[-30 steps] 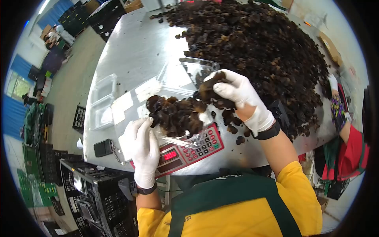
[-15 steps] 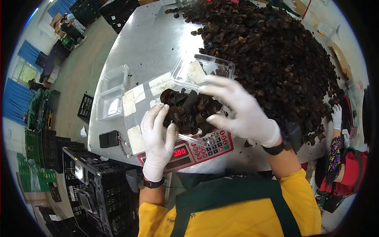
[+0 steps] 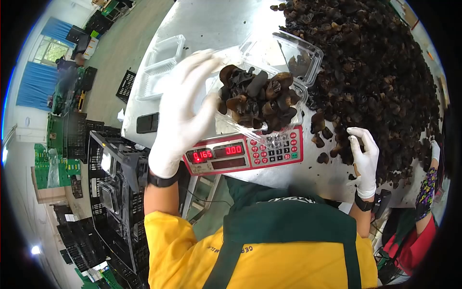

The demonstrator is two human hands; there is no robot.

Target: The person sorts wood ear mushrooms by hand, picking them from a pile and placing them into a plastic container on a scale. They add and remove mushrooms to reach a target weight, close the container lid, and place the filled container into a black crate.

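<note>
A clear plastic container [image 3: 226, 126] heaped with dark dried fungus [image 3: 257, 98] sits on a red scale [image 3: 243, 154], its lid [image 3: 288, 48] hinged open at the back. My left hand [image 3: 185, 103], in a white glove, grips the container's left side, thumb against the wall. My right hand [image 3: 363, 156], also gloved, rests with fingers spread on the metal table [image 3: 216, 24] at the near edge of the big fungus pile [image 3: 375, 72], beside a few loose pieces [image 3: 320, 139]. It holds nothing that I can see.
Empty clear containers [image 3: 161, 65] lie at the table's left, and a black phone [image 3: 147, 123] rests near the edge. Black crates [image 3: 110, 168] stand below on the left. A co-worker's gloved hand [image 3: 435, 149] and patterned sleeve [image 3: 426, 190] are at the far right.
My right hand left the container and dropped to the table at the right by the pile's edge. My left hand stayed on the container. The scale's left display now shows digits.
</note>
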